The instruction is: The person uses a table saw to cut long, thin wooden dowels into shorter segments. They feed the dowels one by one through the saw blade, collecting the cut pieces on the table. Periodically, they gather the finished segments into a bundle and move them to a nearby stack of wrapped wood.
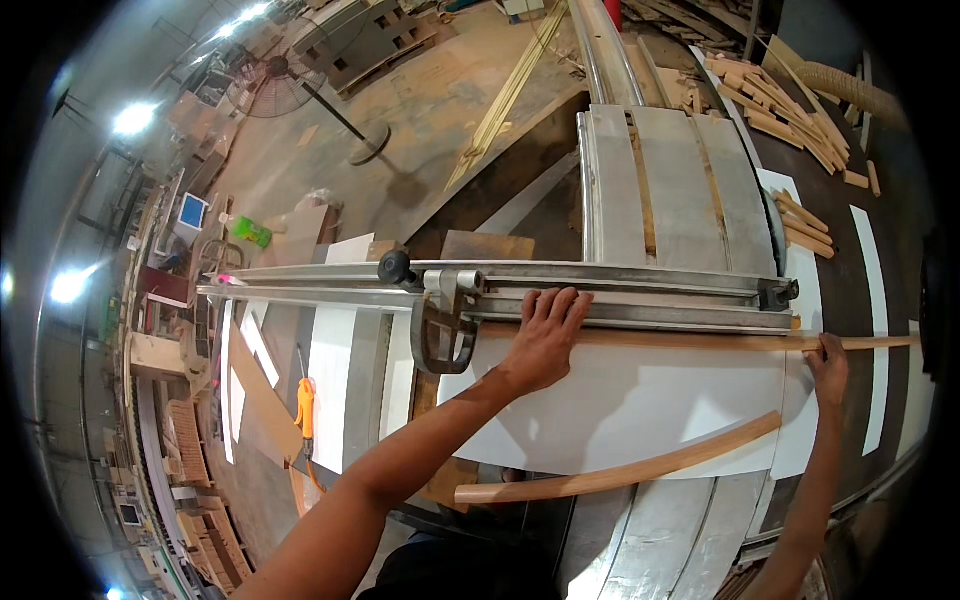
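A long wooden strip (680, 341) lies along the near side of a metal fence rail (640, 298). My left hand (545, 342) is curled over the rail, its fingertips on top and its palm by the strip's left part; the thumb is hidden. Near the strip's right end, my right hand (828, 368) pinches it between closed fingers. A metal flip stop (447, 320) with a black knob (396, 266) sits on the rail, left of my left hand. Closer to me, a slightly curved second strip (620, 472) rests across a white board (640, 400).
A sliding saw table (680, 190) extends beyond the rail. Cut wood pieces (785, 115) are heaped at the far right, with shorter ones (803, 225) nearer. At left lie an orange air blow gun (306, 405) and a green bottle (250, 232). A fan (275, 80) stands farther back.
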Tool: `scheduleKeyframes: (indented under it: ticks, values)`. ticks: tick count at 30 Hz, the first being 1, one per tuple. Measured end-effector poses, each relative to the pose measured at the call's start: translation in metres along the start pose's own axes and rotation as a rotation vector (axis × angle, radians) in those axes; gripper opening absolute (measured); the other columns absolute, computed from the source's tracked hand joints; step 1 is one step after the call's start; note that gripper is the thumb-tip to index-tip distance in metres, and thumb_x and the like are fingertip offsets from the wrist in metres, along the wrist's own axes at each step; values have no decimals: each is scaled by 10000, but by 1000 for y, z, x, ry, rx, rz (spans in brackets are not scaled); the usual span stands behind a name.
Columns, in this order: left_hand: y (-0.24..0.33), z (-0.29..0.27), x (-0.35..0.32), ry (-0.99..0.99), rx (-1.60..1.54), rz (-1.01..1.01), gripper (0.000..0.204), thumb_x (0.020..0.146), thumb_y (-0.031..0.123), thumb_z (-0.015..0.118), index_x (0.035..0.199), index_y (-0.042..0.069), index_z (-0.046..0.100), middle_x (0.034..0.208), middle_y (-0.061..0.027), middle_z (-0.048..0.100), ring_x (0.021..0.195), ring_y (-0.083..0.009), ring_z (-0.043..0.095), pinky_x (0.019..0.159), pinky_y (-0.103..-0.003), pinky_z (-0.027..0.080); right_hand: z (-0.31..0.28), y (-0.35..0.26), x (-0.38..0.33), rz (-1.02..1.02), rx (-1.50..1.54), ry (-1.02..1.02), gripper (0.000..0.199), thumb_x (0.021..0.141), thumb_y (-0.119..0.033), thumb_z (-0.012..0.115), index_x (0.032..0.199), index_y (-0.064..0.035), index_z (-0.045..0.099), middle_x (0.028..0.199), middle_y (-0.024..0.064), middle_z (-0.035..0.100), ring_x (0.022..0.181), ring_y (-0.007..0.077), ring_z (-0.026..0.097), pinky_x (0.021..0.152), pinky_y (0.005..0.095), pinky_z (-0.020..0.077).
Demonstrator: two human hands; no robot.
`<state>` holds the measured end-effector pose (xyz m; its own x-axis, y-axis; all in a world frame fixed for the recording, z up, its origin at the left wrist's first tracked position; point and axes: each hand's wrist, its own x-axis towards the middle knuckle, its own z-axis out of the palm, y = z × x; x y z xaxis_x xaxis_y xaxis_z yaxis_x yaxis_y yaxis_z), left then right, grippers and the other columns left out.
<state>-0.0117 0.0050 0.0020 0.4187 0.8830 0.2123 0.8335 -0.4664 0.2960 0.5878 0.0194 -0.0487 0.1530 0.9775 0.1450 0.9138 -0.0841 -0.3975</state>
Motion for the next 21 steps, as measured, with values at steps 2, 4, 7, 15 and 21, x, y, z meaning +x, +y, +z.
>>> scheduleKeyframes:
  ticks: [2,4,7,15,21]
  values:
    - [-1,-2,3,-24,-11,11,757,765,-32,650,1469,42,381,1382,-167,423,1308,-356,380,1120,-512,250,1,-2,-1,1,27,10,502,736,-3,808,1214,21,655,1259,172,650,1174,344,614,1035,400,484]
    - [-1,-3,4,-39,-29,24,757,763,-59,611,1475,38,374,1389,-170,421,1309,-360,378,1118,-515,253,6,-4,-3,-59,4,75,488,736,-43,823,1195,13,669,1254,166,650,1168,341,610,1024,410,482]
    - [-4,-4,1,-45,-6,28,776,768,-43,642,1489,40,366,1404,-164,419,1310,-357,383,1110,-514,266,5,-12,-5,-44,-37,59,486,734,-42,822,1191,15,669,1242,162,651,1166,340,611,1017,408,485]
    - [-3,-6,0,-40,-17,37,823,766,34,753,1494,65,371,1407,-149,430,1305,-354,398,1123,-510,266,0,-12,-6,-40,-79,59,506,704,-9,829,1184,21,673,1217,168,659,1138,347,629,992,410,503]
    - [-8,-3,-1,-38,41,27,807,756,60,765,1472,62,390,1375,-150,440,1283,-353,408,1108,-504,271,5,-17,-3,-108,-130,69,512,674,17,840,1162,28,682,1204,179,675,1104,360,646,972,420,516]
